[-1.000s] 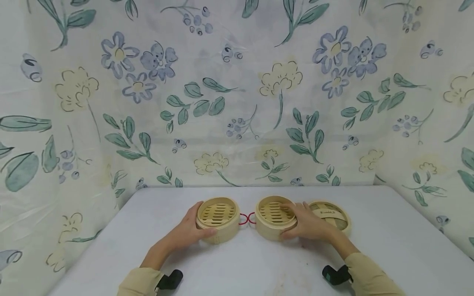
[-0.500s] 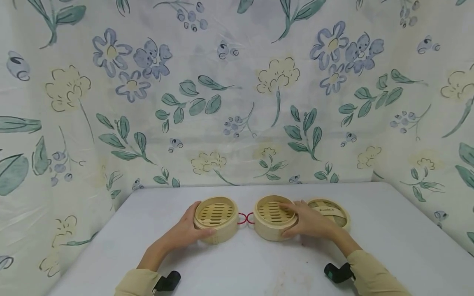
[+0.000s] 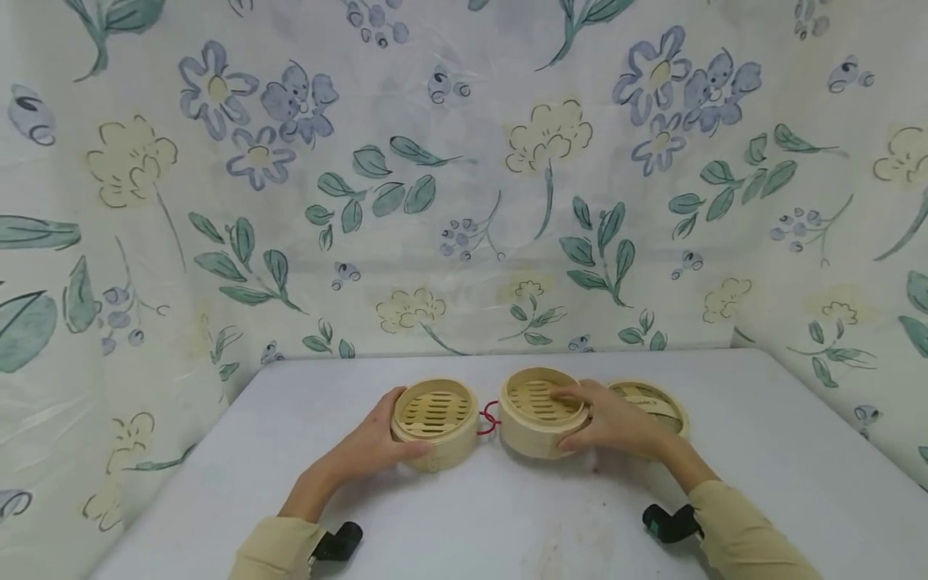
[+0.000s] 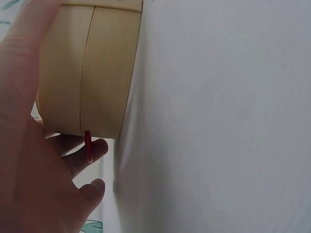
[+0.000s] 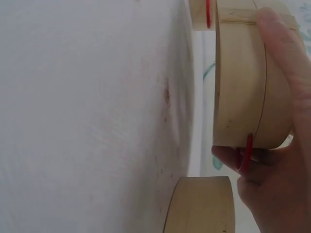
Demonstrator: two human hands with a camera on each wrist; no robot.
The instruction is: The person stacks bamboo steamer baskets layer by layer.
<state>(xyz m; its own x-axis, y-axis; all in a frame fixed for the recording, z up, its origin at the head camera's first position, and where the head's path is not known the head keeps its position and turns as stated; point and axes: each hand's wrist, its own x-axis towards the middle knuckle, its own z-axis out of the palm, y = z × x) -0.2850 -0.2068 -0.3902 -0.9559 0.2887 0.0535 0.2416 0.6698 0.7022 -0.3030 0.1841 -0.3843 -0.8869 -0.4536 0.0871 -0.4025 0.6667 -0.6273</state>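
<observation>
Two round bamboo steamer baskets stand side by side on the white table (image 3: 507, 515). My left hand (image 3: 377, 441) grips the left basket (image 3: 435, 412) by its near and left side, and its fingers (image 4: 82, 155) curl round the wall (image 4: 87, 73). My right hand (image 3: 612, 420) grips the right basket (image 3: 538, 407), fingers over the rim and thumb (image 5: 282, 58) on the side wall (image 5: 240, 82). That basket looks raised a little off the table. Red loops (image 3: 489, 419) on the two baskets meet in the gap between them.
A woven bamboo lid (image 3: 652, 403) lies flat just right of the right basket, partly behind my right hand, and shows low in the right wrist view (image 5: 199, 206). A floral cloth (image 3: 464, 201) hangs behind and at both sides. Faint stains (image 3: 558, 540) mark the table's near part.
The gap between the two baskets has narrowed and the red loops now touch. The right basket has risen slightly. Both hands keep their grips.
</observation>
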